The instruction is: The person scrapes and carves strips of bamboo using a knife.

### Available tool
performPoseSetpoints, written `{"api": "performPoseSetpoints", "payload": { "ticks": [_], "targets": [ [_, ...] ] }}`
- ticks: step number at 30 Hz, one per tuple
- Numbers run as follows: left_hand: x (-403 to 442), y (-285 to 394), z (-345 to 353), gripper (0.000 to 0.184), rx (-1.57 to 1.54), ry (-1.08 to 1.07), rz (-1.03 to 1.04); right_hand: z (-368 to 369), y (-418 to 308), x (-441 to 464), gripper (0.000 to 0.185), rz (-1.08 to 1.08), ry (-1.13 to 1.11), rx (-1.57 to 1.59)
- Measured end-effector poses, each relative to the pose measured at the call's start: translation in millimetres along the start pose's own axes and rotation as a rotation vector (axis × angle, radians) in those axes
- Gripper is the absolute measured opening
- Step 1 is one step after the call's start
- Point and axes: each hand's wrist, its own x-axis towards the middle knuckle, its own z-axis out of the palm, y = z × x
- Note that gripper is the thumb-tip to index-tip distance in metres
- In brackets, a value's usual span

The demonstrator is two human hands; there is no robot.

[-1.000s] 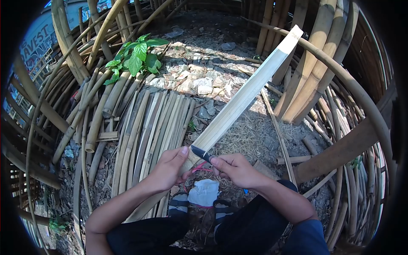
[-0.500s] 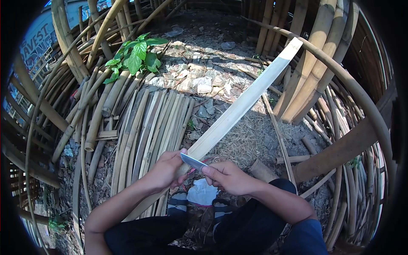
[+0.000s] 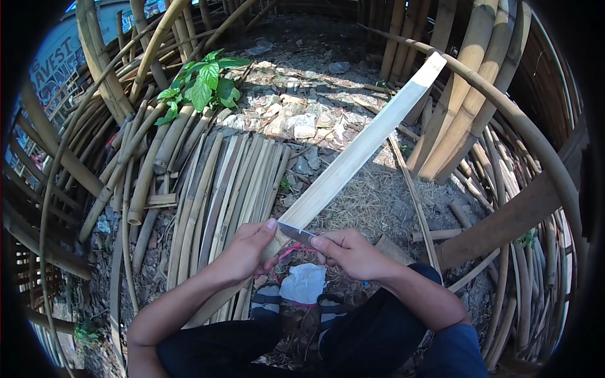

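A long pale bamboo strip (image 3: pixel 353 156) slants from my lap up to the far right. My left hand (image 3: pixel 253 247) is closed around its near part, thumb on top. My right hand (image 3: pixel 350 253) grips a knife (image 3: pixel 296 234), its handle hidden in the fingers. The blade lies across the strip, its tip close to my left thumb. Below the hands, pink string (image 3: pixel 296 248) shows by a white crumpled piece (image 3: pixel 303 283) on the ground between my feet.
Split bamboo strips (image 3: pixel 236 189) lie side by side at the left front. Bamboo poles (image 3: pixel 463 107) stand at the right, with a curved pole (image 3: pixel 504 101) arching past them. A leafy green plant (image 3: pixel 205 85) grows at the back left. Fine shavings (image 3: pixel 365 205) cover the ground ahead.
The knife has turned a little and its blade lies flatter across the strip. My right hand has shifted slightly right; the strip's far end has moved slightly left and up.
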Motion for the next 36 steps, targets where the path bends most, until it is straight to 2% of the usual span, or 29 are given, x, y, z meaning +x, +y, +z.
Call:
{"api": "performPoseSetpoints", "payload": {
  "ticks": [6, 9, 11, 13, 15, 17, 19, 24, 26, 31, 36],
  "targets": [
    [1, -2, -1, 0.048, 0.016, 0.043, -0.024, -10, -8, -2, 0.045, 0.081, -0.001, -0.051],
    [-6, 1, -3, 0.049, -0.025, 0.059, -0.064, -28, -15, 0, 0.046, -0.008, 0.106, 0.066],
    [-7, -8, -5, 0.049, -0.001, 0.056, -0.089, -53, -16, 0, 0.046, 0.067, 0.213, 0.116],
    [-5, -13, -6, 0.049, 0.020, 0.050, -0.113, -54, -13, -1, 0.040, 0.139, 0.224, 0.147],
    [-1, -15, -5, 0.049, 0.045, 0.032, -0.126, -44, 2, 3, 0.045, 0.176, 0.100, 0.130],
    [3, -15, -2, 0.048, 0.017, 0.011, -0.131, -12, -4, -3, 0.046, 0.134, 0.105, 0.136],
    [5, -14, -1, 0.047, -0.008, -0.007, -0.136, 1, 0, -6, 0.048, 0.040, -0.080, 0.023],
    [2, -13, -4, 0.047, -0.114, -0.070, -0.180, -8, -3, -3, 0.047, 0.054, -0.086, 0.026],
    [0, -10, -5, 0.048, -0.114, -0.050, -0.190, -9, -5, -4, 0.047, 0.016, -0.069, 0.023],
    [-1, -12, -8, 0.048, -0.093, -0.033, -0.199, -21, -11, -4, 0.044, 0.100, -0.002, 0.139],
    [-1, -12, -9, 0.049, -0.086, -0.038, -0.196, -29, -15, -5, 0.044, 0.111, 0.023, 0.079]
  ]
}}
